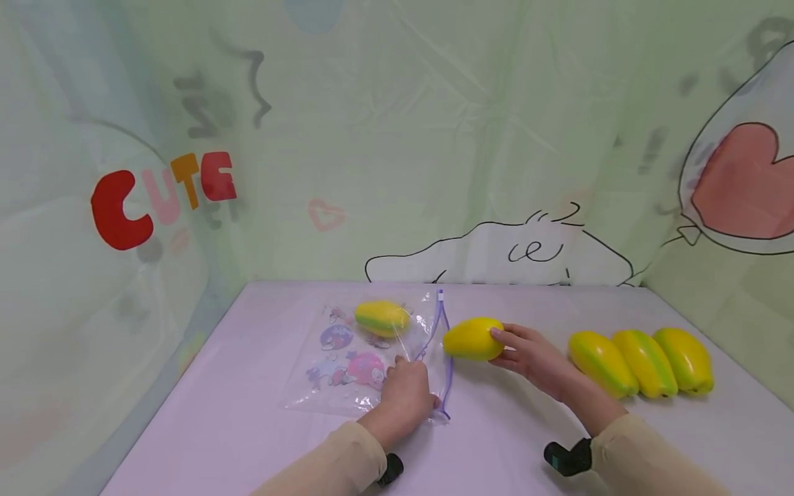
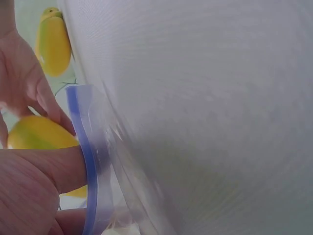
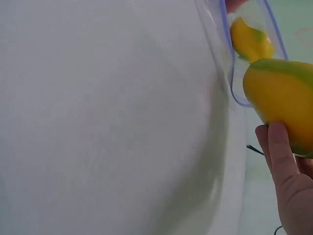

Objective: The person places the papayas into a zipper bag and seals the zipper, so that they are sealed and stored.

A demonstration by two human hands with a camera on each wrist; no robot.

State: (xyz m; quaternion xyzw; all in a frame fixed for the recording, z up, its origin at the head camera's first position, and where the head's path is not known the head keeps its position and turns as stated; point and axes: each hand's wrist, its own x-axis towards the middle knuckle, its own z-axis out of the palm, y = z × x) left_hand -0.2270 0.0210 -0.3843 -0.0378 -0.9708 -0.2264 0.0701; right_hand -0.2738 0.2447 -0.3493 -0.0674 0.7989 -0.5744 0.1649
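Near the table's (image 1: 217, 427) far edge, right hand (image 1: 533, 359) pinches papaya (image 1: 471, 339); left hand (image 1: 406, 396) grips zip bag's rim (image 2: 91, 171); slack there could snag papaya.

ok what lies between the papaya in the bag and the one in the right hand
In the head view, clear bag plastic and the purple zip edge lie between the bagged papaya and the held papaya.
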